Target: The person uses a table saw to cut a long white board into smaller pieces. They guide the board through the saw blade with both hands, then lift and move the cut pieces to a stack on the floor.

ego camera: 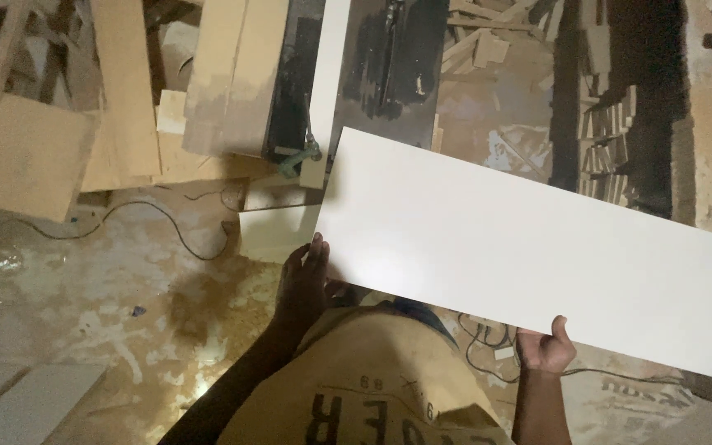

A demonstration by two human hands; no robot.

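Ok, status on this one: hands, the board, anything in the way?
Left hand grips the white board's near left corner. Right hand grips its near edge. Board held flat, off the floor. Black cable and wood offcuts lie below.

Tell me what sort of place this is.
Most likely a carpentry or furniture workshop. Brown wooden boards lean in stacks, small offcut wood blocks are piled up, and the dusty floor carries a black cable. Both the left hand and the right hand hold a large white rectangular panel.

Dusty floor [125, 272] strewn with wood offcuts [133, 99], dimly lit.
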